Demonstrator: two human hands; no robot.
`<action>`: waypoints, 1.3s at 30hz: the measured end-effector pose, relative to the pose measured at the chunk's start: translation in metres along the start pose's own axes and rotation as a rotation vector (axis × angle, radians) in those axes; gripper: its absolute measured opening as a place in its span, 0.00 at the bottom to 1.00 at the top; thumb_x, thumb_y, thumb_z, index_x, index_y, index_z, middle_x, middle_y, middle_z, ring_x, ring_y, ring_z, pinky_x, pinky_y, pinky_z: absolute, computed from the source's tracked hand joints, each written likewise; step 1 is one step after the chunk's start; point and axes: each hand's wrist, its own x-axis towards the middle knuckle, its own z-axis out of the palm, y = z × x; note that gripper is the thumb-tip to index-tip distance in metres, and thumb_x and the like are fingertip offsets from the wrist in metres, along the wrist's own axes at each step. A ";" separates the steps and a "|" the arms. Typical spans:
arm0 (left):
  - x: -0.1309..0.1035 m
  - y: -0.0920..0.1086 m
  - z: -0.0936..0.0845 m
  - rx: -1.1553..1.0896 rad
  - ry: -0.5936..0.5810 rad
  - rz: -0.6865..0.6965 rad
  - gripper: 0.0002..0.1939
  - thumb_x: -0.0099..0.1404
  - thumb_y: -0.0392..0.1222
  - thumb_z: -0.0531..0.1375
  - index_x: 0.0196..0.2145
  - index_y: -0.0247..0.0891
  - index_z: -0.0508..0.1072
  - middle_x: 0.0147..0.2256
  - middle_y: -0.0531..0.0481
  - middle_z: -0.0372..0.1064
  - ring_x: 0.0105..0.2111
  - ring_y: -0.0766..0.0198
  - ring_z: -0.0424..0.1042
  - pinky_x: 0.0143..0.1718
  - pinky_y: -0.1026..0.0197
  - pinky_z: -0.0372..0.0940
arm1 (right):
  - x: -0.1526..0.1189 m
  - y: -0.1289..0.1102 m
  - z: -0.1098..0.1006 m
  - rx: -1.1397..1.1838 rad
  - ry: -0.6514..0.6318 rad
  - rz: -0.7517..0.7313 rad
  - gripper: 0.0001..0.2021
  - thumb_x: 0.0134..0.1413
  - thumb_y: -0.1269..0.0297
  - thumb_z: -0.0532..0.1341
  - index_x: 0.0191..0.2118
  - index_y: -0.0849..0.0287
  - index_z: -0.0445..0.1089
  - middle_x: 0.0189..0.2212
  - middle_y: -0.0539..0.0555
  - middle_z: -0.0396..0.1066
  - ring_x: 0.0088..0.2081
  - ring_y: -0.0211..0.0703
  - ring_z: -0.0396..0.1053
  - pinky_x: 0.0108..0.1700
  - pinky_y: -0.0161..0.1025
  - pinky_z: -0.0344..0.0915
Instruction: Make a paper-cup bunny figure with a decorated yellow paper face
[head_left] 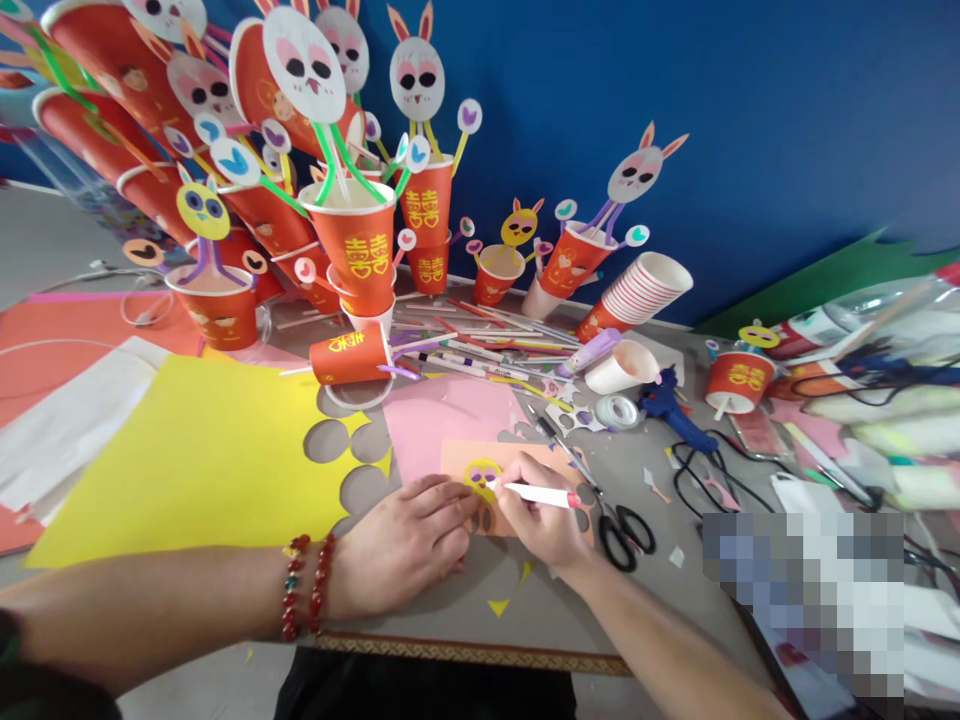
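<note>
A small round yellow paper face [482, 478] with purple eyes lies on a light orange sheet [466, 455] with punched holes. My right hand [545, 522] is closed around a white marker [541, 494] with a red end, its tip at the face. From the left, my left hand [411, 540] rests flat over the sheet, fingers outstretched and fingertips by the face's edge; its thumb is partly hidden. A pink sheet [450, 415] lies beneath and behind. Just right of my right hand are black-handled scissors [626, 535].
A yellow sheet [202, 450] with cut-out circles covers the left. Behind stand red paper cups [352, 250] bearing rabbit faces, beside a stack of cups [637, 290]. Loose pens and straws [480, 340] lie before them. A blue glue gun [679, 410] and tape roll [617, 411] are right.
</note>
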 end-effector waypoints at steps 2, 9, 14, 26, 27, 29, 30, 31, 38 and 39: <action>0.000 0.000 0.000 0.002 0.004 0.001 0.06 0.72 0.38 0.56 0.42 0.35 0.72 0.57 0.42 0.70 0.58 0.54 0.67 0.62 0.48 0.61 | -0.001 0.001 0.000 0.009 0.007 0.009 0.08 0.58 0.72 0.55 0.29 0.54 0.63 0.22 0.47 0.68 0.23 0.39 0.66 0.27 0.35 0.61; 0.001 0.000 -0.002 0.004 0.007 0.000 0.06 0.72 0.38 0.55 0.41 0.35 0.72 0.56 0.42 0.71 0.58 0.54 0.67 0.62 0.48 0.61 | 0.000 0.000 0.000 0.018 -0.007 -0.006 0.08 0.58 0.73 0.55 0.28 0.54 0.62 0.22 0.47 0.69 0.24 0.39 0.67 0.27 0.35 0.61; 0.001 0.000 -0.002 0.011 -0.001 0.005 0.07 0.72 0.38 0.55 0.41 0.35 0.72 0.56 0.42 0.71 0.58 0.53 0.68 0.62 0.48 0.61 | 0.000 0.000 0.000 0.005 0.006 -0.004 0.08 0.58 0.73 0.55 0.29 0.54 0.63 0.22 0.47 0.69 0.24 0.39 0.67 0.28 0.35 0.61; 0.000 0.000 0.000 0.001 0.010 -0.001 0.06 0.72 0.38 0.56 0.41 0.35 0.72 0.57 0.42 0.70 0.58 0.54 0.67 0.62 0.48 0.61 | -0.001 0.001 0.000 0.026 0.012 -0.014 0.08 0.58 0.74 0.55 0.29 0.55 0.63 0.23 0.47 0.69 0.24 0.38 0.66 0.27 0.34 0.59; 0.000 0.001 0.000 0.002 0.008 0.000 0.07 0.72 0.38 0.56 0.41 0.35 0.72 0.57 0.42 0.70 0.58 0.54 0.67 0.62 0.49 0.61 | -0.001 0.001 0.000 0.030 0.010 -0.013 0.08 0.58 0.74 0.55 0.29 0.55 0.62 0.22 0.46 0.68 0.23 0.38 0.65 0.27 0.34 0.59; 0.000 0.001 0.000 0.007 0.007 0.002 0.07 0.72 0.38 0.55 0.41 0.35 0.72 0.57 0.42 0.70 0.58 0.54 0.67 0.62 0.48 0.60 | -0.001 0.001 0.000 0.029 0.002 -0.010 0.08 0.58 0.74 0.55 0.29 0.55 0.62 0.22 0.46 0.68 0.23 0.38 0.65 0.27 0.34 0.59; 0.000 0.000 0.000 0.008 0.008 0.004 0.07 0.72 0.38 0.55 0.41 0.35 0.72 0.57 0.42 0.70 0.58 0.53 0.67 0.62 0.48 0.60 | 0.000 0.002 0.000 0.027 -0.002 -0.012 0.09 0.57 0.74 0.55 0.29 0.55 0.62 0.22 0.46 0.68 0.23 0.38 0.64 0.27 0.34 0.59; 0.000 0.000 0.000 0.009 0.009 0.004 0.07 0.72 0.38 0.55 0.41 0.35 0.72 0.57 0.42 0.71 0.58 0.53 0.67 0.62 0.48 0.60 | -0.001 0.002 0.000 0.027 -0.005 -0.014 0.09 0.57 0.74 0.55 0.28 0.55 0.62 0.22 0.46 0.68 0.23 0.38 0.64 0.27 0.34 0.59; 0.000 0.000 0.000 0.001 0.019 -0.003 0.06 0.72 0.38 0.56 0.40 0.36 0.73 0.58 0.43 0.70 0.58 0.54 0.67 0.61 0.49 0.61 | -0.004 0.005 0.001 0.100 0.111 0.067 0.10 0.60 0.70 0.56 0.27 0.55 0.62 0.20 0.45 0.60 0.20 0.36 0.55 0.23 0.34 0.53; 0.000 0.000 0.000 0.000 0.018 -0.002 0.06 0.72 0.38 0.56 0.40 0.36 0.73 0.58 0.43 0.70 0.58 0.54 0.67 0.61 0.49 0.61 | -0.004 0.006 0.001 0.127 0.120 0.088 0.10 0.60 0.69 0.56 0.27 0.55 0.63 0.20 0.44 0.59 0.19 0.36 0.54 0.22 0.34 0.52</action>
